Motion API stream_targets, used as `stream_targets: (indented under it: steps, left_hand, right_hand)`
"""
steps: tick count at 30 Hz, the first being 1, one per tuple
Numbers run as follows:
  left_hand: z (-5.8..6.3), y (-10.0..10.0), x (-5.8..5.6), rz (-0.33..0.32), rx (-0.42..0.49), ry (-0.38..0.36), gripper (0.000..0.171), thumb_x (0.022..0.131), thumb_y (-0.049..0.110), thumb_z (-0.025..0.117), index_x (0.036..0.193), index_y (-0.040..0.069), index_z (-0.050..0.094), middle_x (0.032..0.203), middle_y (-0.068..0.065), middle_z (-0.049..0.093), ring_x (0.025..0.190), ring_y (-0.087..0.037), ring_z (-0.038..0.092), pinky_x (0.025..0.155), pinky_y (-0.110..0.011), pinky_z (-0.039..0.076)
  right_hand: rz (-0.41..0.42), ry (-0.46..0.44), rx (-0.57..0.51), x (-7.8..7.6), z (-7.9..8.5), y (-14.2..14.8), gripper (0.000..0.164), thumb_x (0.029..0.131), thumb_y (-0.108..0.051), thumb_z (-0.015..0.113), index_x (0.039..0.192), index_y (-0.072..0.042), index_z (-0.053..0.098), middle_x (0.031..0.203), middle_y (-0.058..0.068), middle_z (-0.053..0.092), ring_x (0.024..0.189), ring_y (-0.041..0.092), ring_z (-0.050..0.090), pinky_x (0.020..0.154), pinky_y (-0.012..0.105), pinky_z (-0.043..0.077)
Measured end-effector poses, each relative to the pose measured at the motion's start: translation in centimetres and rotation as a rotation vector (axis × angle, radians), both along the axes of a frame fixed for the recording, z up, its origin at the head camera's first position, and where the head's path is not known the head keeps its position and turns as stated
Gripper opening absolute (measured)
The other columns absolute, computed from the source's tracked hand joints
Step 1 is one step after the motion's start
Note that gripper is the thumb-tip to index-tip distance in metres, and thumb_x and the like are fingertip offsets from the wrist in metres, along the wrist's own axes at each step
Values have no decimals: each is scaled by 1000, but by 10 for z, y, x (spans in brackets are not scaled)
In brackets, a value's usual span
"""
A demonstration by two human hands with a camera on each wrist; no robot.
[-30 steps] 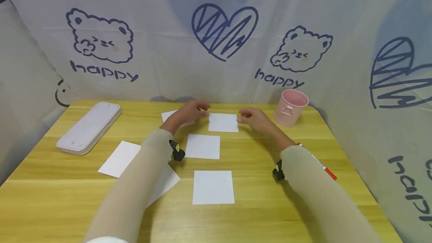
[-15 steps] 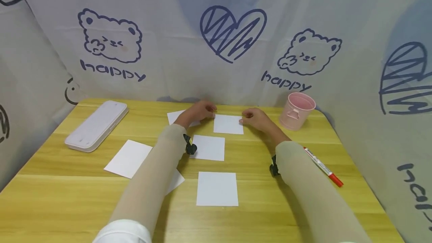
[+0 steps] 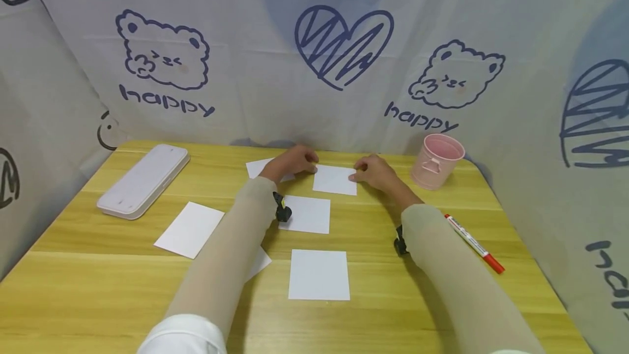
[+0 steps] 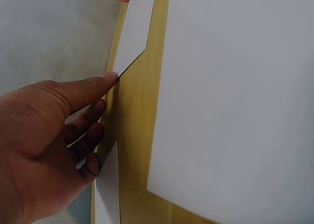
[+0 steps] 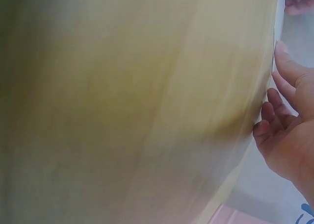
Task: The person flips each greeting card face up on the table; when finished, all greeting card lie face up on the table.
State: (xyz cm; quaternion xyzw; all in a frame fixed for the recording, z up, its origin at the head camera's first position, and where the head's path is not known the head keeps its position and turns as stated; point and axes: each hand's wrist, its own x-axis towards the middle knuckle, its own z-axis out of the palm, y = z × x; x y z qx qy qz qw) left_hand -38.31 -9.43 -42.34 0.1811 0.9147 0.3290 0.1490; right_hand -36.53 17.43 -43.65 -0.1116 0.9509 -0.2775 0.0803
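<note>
At the back middle of the table lies a white square card (image 3: 335, 180), in the head view, between both hands. My left hand (image 3: 298, 160) is at its left edge. In the left wrist view the left thumb (image 4: 95, 87) touches a corner of that card, and the other fingers hang loosely bent. My right hand (image 3: 375, 172) is at the right edge, thumb tip touching the card. The right wrist view shows the right fingers (image 5: 267, 123) loosely bent beside the table edge. Two more square cards lie nearer in line, a middle card (image 3: 309, 214) and a front card (image 3: 319, 275).
Another card (image 3: 255, 167) lies partly under the left wrist. Further left are a larger white card (image 3: 190, 229), one partly hidden by the sleeve (image 3: 259, 262), and a white flat case (image 3: 144, 180). A pink bucket (image 3: 437, 161) and a red-capped marker (image 3: 474, 243) are at the right.
The view has turned slightly left, so everything appears further right. Both hands have come a little closer to the back card, which shows no clear move among the others.
</note>
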Motion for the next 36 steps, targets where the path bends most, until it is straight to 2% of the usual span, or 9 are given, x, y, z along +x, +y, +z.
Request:
stream_targets:
  steps: [11,15,20,25,30,33,36]
  left_hand:
    - [4,6,-7,16,-53,4,35,97,19,67,129,4,66,133,-12,64,110,-24,55,101,-38,46]
    - [2,9,-11,19,-35,4,28,96,17,68,121,5,70,122,-10,67,99,-21,54,90,-34,46]
    - [3,10,-10,61,12,-30,21,95,16,68,114,6,68,109,-8,64,90,-19,51,77,-29,43]
    - [8,9,-8,71,99,-45,20,96,14,66,113,4,66,103,-8,64,87,-21,52,74,-30,43]
    - [13,5,-1,93,285,-109,24,98,12,62,119,0,61,104,-13,67,97,-31,63,87,-40,50]
    - [17,1,9,105,420,-162,24,98,10,62,119,-1,58,102,-14,67,104,-40,65,94,-49,49]
    - [25,-6,24,94,517,-177,23,98,8,61,119,-1,57,101,-14,66,106,-44,63,98,-55,47]
  right_hand:
    - [-42,8,-13,1,-1,-3,45,91,-33,76,122,-2,64,122,14,62,106,28,56,100,46,47]
    - [-74,3,-7,3,1,-3,45,90,-33,77,121,-3,65,122,13,62,106,28,56,100,46,47]
    - [-67,-5,-17,4,2,-2,47,92,-33,75,125,-3,62,125,13,61,111,29,56,103,47,46]
    - [-76,-9,-122,5,4,2,42,96,-28,70,128,-3,58,122,14,63,110,30,58,101,44,48]
    - [-110,20,-306,10,10,3,32,98,-17,67,124,0,60,116,17,66,101,31,62,84,35,52]
    - [-120,30,-413,19,16,4,31,98,-15,67,123,1,61,112,19,68,98,36,65,78,36,53]
    - [-90,43,-508,32,26,4,30,97,-15,68,122,1,62,106,19,70,93,37,66,80,42,55]
